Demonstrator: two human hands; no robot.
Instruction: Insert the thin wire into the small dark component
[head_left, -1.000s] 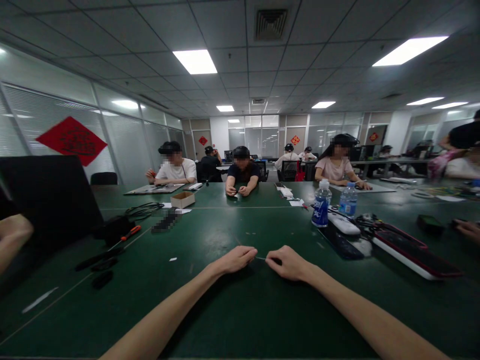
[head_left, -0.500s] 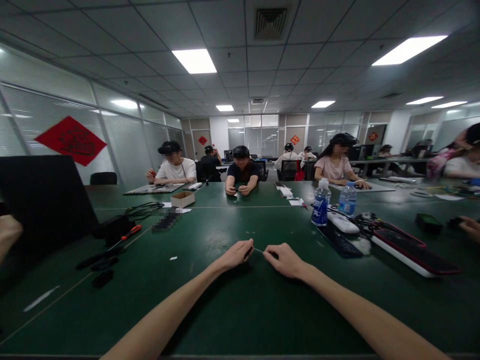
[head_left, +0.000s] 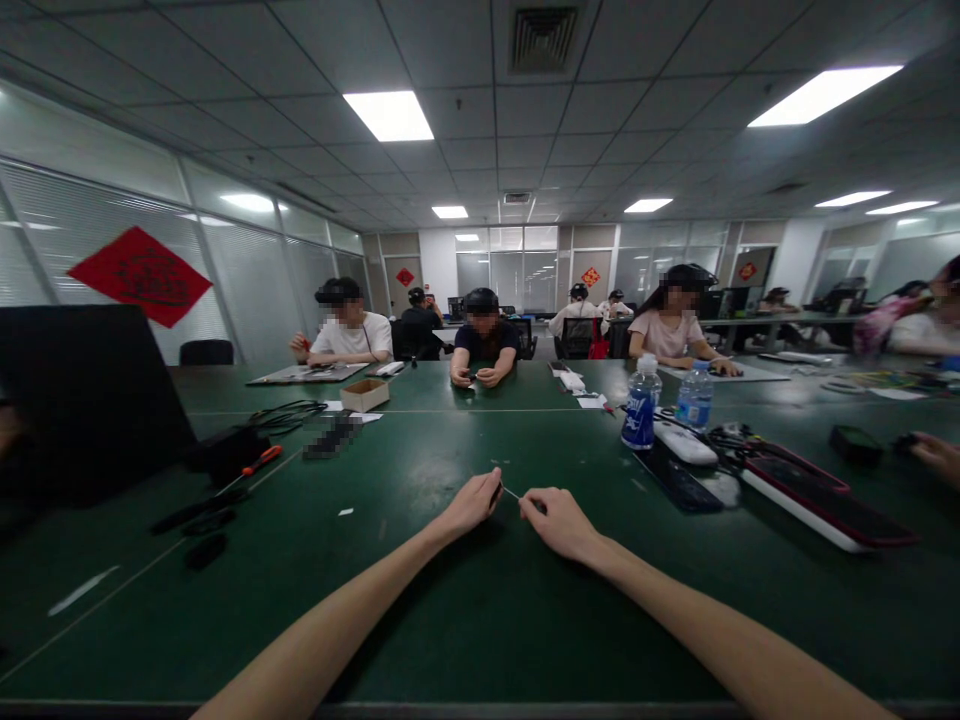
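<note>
My right hand (head_left: 561, 518) is closed in a pinch round a slim screwdriver (head_left: 511, 493), whose thin pale shaft points left and slightly up. Something dark, apparently its handle, shows between thumb and forefinger. Facing it, my left hand (head_left: 472, 503) is closed too, fingertips raised, with a small dark piece (head_left: 496, 489) mostly hidden in them. The shaft's tip reaches that piece; whether it touches cannot be made out. Both hands are low over the green table (head_left: 450, 620).
Left lie an orange-handled screwdriver (head_left: 262, 460), black cables (head_left: 285, 418), an open cardboard box (head_left: 365, 395) and a white scrap (head_left: 346, 512). Right stand a blue-labelled bottle (head_left: 640, 405) and a water bottle (head_left: 695, 398), by a red-edged device (head_left: 825, 500). A dark screen (head_left: 82, 400) stands left; people sit opposite.
My left hand has shifted slightly left, its fingertips tipping up. My right hand has moved a little left, and the shaft slants more steeply upward.
</note>
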